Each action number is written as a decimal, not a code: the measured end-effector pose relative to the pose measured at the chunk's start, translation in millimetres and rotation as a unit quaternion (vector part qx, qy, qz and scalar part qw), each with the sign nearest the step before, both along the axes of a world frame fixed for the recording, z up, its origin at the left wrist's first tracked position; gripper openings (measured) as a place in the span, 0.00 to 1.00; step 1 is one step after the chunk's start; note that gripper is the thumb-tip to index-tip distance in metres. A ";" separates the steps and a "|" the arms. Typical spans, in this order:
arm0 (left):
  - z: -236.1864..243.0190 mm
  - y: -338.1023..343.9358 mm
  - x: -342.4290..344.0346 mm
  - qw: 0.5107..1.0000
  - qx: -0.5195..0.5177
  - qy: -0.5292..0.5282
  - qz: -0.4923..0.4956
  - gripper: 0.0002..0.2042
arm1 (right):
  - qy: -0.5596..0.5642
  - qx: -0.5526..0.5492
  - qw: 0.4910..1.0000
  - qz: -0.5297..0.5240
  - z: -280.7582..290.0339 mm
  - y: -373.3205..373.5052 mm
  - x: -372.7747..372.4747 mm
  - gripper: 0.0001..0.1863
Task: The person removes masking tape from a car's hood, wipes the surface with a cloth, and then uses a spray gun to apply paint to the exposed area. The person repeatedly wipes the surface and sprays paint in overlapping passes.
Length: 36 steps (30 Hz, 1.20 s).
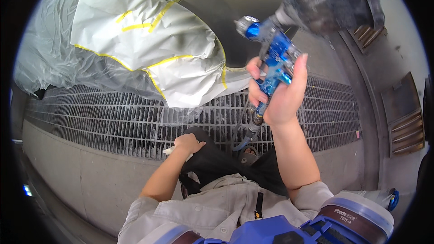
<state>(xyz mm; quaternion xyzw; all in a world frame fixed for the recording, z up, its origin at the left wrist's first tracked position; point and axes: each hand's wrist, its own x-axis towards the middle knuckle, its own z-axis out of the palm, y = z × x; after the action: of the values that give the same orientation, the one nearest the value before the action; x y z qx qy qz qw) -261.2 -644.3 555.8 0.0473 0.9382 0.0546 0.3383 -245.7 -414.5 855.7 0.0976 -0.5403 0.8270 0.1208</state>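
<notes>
My right hand [285, 98] is raised and wrapped round the handle of a blue and silver spray gun [273, 56]. The gun's nozzle end points to the upper left, and a dark, paint-smeared cup [327, 7] sits on its upper right. From the bottom of the handle an air hose [246, 139] runs down. Resting on my left knee, my left hand [188, 144] is closed on a white wad of cloth or paper [169, 150] whose edges stick out. Beyond the gun is a dark, smooth vehicle panel [224, 7], bordered by white masking paper [181, 79] with yellow tape.
Clear plastic sheeting [43, 58] drapes the vehicle at the left. Metal floor grating [99, 113] crosses beneath it, with concrete floor [104, 167] nearer. Along the right stands a wall with slotted metal vents [407, 131]. A blue respirator [271, 232] shows at the lower edge.
</notes>
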 end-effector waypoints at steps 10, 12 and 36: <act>-37.8 3.7 -36.4 0.999 -0.011 0.036 -0.035 0.28 | 0.027 -0.051 0.998 0.009 -31.3 -23.8 8.7 0.40; -43.8 1.9 -38.8 0.999 -0.017 0.017 -0.028 0.29 | 0.020 -0.037 0.999 0.004 -31.1 -28.0 8.1 0.42; -34.5 -46.9 -1.1 0.998 -0.034 0.059 0.010 0.27 | 0.004 -0.102 0.995 0.015 -107.3 -72.9 -32.7 0.48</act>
<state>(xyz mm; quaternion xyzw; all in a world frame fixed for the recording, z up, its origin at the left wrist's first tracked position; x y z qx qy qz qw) -262.3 -691.3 521.3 0.0291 0.9584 0.0230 0.2831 -278.4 -487.4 748.4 0.0963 -0.4514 0.8789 0.1204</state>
